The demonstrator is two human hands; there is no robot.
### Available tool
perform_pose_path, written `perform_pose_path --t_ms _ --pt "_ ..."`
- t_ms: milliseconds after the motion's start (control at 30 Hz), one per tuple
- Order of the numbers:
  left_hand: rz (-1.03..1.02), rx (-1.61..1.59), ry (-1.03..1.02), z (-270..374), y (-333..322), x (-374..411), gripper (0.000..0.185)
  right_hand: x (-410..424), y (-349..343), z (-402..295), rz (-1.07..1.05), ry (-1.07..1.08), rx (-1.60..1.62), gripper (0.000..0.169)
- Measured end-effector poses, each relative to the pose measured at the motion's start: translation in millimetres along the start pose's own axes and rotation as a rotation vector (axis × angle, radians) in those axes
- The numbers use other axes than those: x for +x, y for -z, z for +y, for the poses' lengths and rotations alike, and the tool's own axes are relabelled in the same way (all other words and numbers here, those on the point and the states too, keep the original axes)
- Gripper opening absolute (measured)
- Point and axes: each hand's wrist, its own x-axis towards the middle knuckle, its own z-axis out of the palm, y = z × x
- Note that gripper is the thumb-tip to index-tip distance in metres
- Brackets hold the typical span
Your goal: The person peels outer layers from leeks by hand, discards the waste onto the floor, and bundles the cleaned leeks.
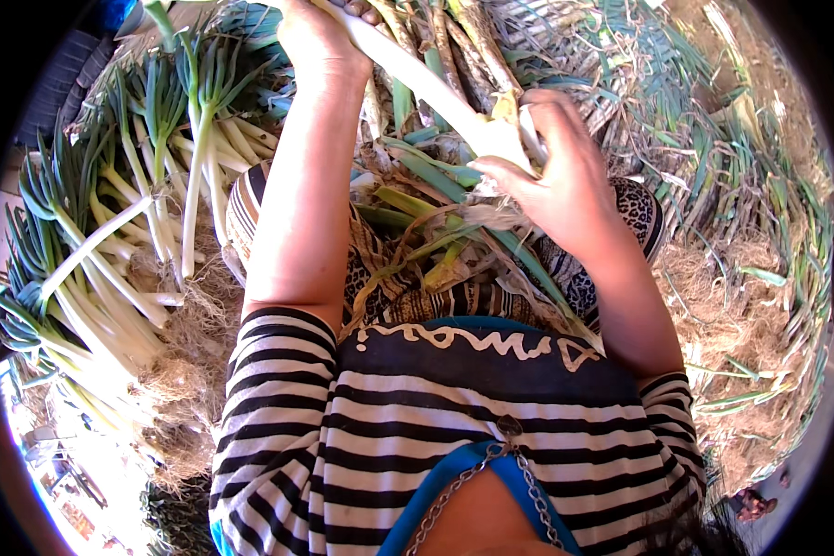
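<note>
A long white-stemmed green onion [417, 80] slants across the space above my lap. My left hand [326, 35] is closed around it towards its leafy end, partly cut off by the top edge. At its thick lower end, my right hand [556, 160] pinches the base between thumb and fingers. A strip of loose outer skin [532, 132] stands away from the stem there. Pale roots [493, 194] hang below my right thumb. Stripped yellow and green leaves [445, 229] lie over my patterned trousers [445, 302].
At left, clean white-stemmed green onions [111, 320] lie in bundles, their stringy roots [187, 361] towards me. Unpeeled brownish stalks [469, 55] lie ahead. A broad heap of dry leaves [639, 104] and roots [730, 292] spreads along the right.
</note>
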Motion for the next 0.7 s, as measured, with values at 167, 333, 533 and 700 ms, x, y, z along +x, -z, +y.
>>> perform_pose_path --t_ms 167,333,533,700 --pt "-0.039 0.043 -0.181 45.2 12.8 -2.5 0.021 5.7 -46.1 6.6 0.006 0.012 0.176 0.031" --pt "-0.094 0.112 -0.304 68.3 29.8 12.7 0.019 -15.7 -53.3 30.9 -0.879 -0.226 -0.280 0.036" --pt "0.145 0.222 -0.414 90.9 46.8 10.2 0.019 -13.1 10.1 -21.9 -0.849 0.184 -0.443 0.031" --pt "0.174 0.200 -0.374 82.1 44.3 4.6 0.020 25.5 -11.4 -41.0 -0.234 0.324 -0.196 0.032"
